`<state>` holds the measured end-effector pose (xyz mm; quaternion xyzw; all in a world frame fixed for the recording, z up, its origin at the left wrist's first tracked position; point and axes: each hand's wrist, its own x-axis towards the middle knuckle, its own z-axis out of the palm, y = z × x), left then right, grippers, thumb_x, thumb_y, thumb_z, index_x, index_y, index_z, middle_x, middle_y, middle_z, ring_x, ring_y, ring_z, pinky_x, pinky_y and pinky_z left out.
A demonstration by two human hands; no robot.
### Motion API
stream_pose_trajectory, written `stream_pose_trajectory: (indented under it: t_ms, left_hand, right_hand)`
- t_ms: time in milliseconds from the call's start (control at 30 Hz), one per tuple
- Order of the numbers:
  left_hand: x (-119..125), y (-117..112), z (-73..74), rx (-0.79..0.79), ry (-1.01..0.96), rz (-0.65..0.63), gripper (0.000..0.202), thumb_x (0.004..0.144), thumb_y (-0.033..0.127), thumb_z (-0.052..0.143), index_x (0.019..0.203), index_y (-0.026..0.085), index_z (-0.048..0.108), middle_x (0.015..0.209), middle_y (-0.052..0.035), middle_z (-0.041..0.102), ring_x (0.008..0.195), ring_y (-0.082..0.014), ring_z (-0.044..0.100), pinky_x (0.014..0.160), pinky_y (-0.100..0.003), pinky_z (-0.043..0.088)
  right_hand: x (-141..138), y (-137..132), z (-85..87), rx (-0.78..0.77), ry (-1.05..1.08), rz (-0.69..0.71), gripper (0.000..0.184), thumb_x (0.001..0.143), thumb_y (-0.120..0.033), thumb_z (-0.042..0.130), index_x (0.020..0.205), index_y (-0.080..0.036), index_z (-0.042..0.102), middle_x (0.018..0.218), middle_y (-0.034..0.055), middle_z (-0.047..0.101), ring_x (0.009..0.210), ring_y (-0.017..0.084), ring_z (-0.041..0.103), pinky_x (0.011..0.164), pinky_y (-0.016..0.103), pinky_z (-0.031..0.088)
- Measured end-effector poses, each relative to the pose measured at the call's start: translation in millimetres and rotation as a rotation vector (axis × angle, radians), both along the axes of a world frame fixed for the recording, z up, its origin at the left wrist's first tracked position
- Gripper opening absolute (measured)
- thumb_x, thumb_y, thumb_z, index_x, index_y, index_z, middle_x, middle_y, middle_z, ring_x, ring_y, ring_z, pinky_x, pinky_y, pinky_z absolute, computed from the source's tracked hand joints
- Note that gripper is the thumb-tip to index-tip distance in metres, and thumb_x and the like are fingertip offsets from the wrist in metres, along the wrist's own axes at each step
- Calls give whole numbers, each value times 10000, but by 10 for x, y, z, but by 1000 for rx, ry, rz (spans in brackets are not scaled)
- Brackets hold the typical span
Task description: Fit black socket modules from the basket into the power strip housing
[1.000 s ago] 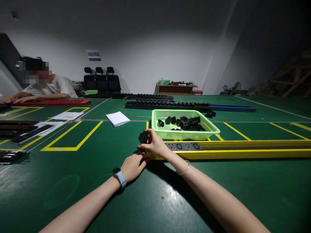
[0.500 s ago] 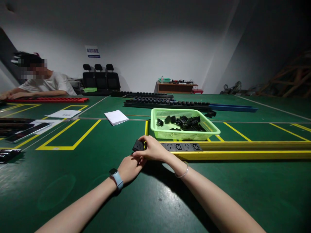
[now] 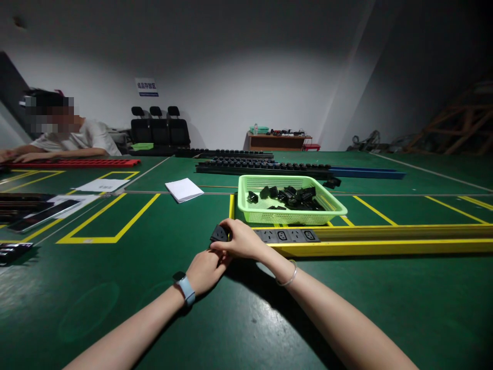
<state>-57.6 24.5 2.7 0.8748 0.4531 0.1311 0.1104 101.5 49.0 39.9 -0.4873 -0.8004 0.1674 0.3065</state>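
**Socket module down at rail end**

Dropped since 1 s ago: the small black plastic socket module (image 3: 219,234) was held up off the green table (image 3: 115,288). It now sits low at the left end of the long yellow metal rail (image 3: 385,246). Almost no shift in the last half second.

Module: dark, squarish, tilted, just left of the rail's end.

Left hand (image 3: 206,268), with a light-blue-strap watch (image 3: 187,289) on its wrist, rests on the table. Its fingers are curled under the right hand and the tips are hidden, so I can't tell if it grips anything.

Right hand (image 3: 242,240) is closed on the module, pinching it with the fingertips, palm over the rail end.

Further right, a row of black sockets (image 3: 292,235) is seated in the rail. Just behind is a light green plastic mesh basket (image 3: 246,206) with loose black parts (image 3: 295,196).
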Motion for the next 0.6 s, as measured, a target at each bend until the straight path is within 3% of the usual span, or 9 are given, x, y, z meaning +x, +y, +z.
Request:
stream_pose_trajectory:
  t_ms: [267,600]
  left_hand:
    - [-1,-27,23,12,18,1,277,922,264,398,845,162,644,851,-78,714,766,-212,658,661,-285,418]
    - [5,-74,40,83,88,-101,375,903,267,422,653,177,685,694,-55,709,647,-173,633,616,-273,383]
  right_hand:
    - [5,3,6,9,-12,5,564,685,-543,718,1092,-172,599,1001,80,646,905,197,575,780,313,421]
    - [7,3,1,26,-60,11,585,690,-548,708,1128,-175,598,1046,87,650,963,215,581,821,320,422]
